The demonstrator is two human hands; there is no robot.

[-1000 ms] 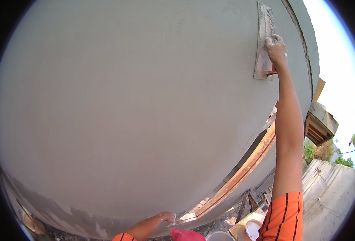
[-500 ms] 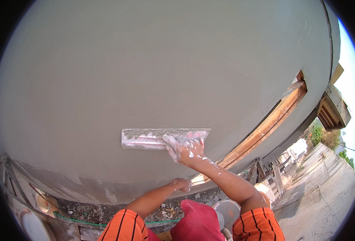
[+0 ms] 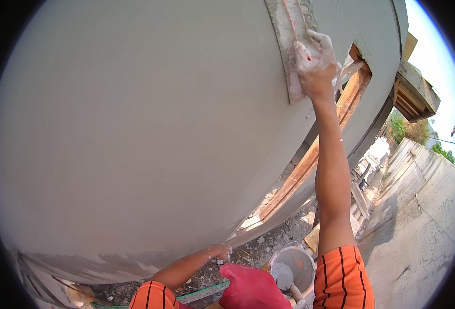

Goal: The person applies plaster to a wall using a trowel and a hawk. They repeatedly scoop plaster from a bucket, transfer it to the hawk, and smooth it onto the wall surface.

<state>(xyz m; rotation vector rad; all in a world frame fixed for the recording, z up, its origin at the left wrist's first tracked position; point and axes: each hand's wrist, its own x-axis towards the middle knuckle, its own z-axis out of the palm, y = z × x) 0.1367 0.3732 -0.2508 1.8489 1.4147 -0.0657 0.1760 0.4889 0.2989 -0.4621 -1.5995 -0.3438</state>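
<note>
My right hand (image 3: 317, 67), smeared with grey-white plaster, grips a long flat plastering trowel (image 3: 291, 49). Raised high with the arm stretched out, the trowel stands nearly upright against the smooth grey plastered wall (image 3: 150, 123), just left of a wooden-framed opening (image 3: 341, 108). Wet plaster coats its back, and its top end runs out of view. Low down, near the wall's bottom edge, my left hand (image 3: 220, 251) is closed with curled fingers, plaster on the fingertips and nothing seen in it.
A bucket (image 3: 299, 262) with grey mix and a handled tool (image 3: 289, 288) stands below, beside red cloth (image 3: 250, 288). Rubble (image 3: 261, 247) and a green hose (image 3: 201, 290) lie along the wall's foot. At right runs a concrete slab (image 3: 418, 216), with timber pieces (image 3: 360, 201) beside it.
My right hand has swept the trowel up and to the right, turning it from level to nearly upright. My left hand stays low by the wall's foot. The view has shifted slightly.
</note>
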